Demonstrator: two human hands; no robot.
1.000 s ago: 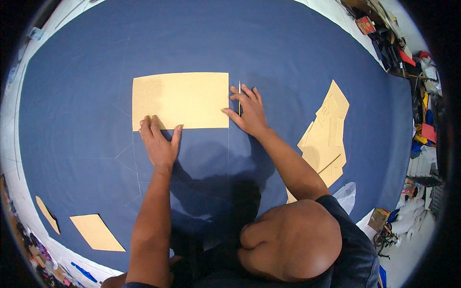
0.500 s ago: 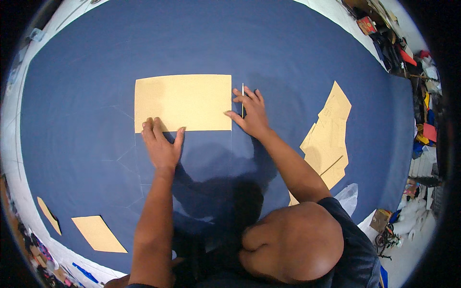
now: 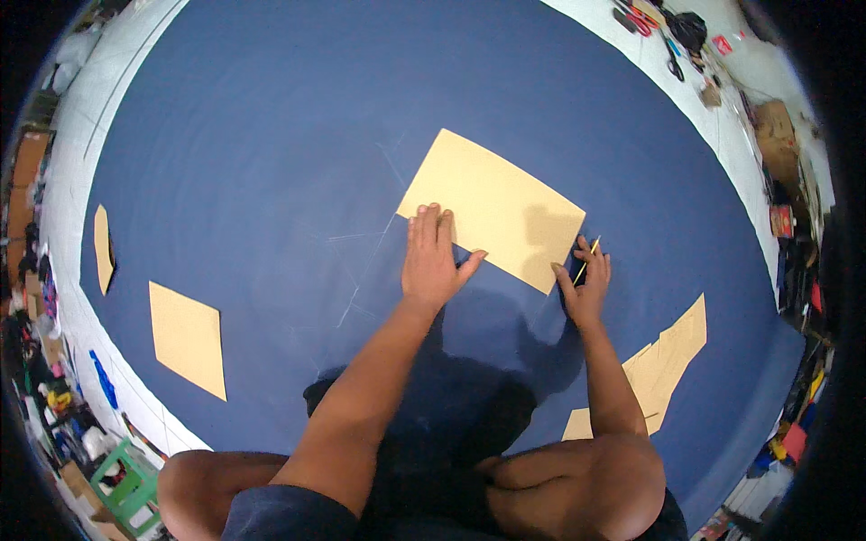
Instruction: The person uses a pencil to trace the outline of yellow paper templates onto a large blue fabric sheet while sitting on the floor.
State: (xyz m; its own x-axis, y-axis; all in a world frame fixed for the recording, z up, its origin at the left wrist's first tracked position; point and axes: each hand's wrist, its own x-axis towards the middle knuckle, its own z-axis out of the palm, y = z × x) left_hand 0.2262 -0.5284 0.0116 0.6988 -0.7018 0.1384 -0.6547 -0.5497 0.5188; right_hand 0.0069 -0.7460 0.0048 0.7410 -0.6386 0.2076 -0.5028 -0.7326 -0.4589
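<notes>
A rectangular tan card template lies flat on a wide dark blue cloth. My left hand rests on the template's near edge, fingers stretched over the card and thumb apart. At the template's right-hand end, my right hand holds a thin light-coloured pencil between its fingers. The right thumb touches the card by its near right corner. Where the pencil's lower tip meets the cloth is hidden by the hand. Thin pale lines are drawn on the cloth, left of and beyond the template.
Several card pieces overlap on the right, partly behind my right forearm. On the left lie a four-sided card and a narrow one. Scissors sit past the far right cloth edge. A green plastic stool stands lower left.
The whole view has turned, so the template now appears tilted and further right. Both hands stay at the template, and the pencil remains in my right hand.
</notes>
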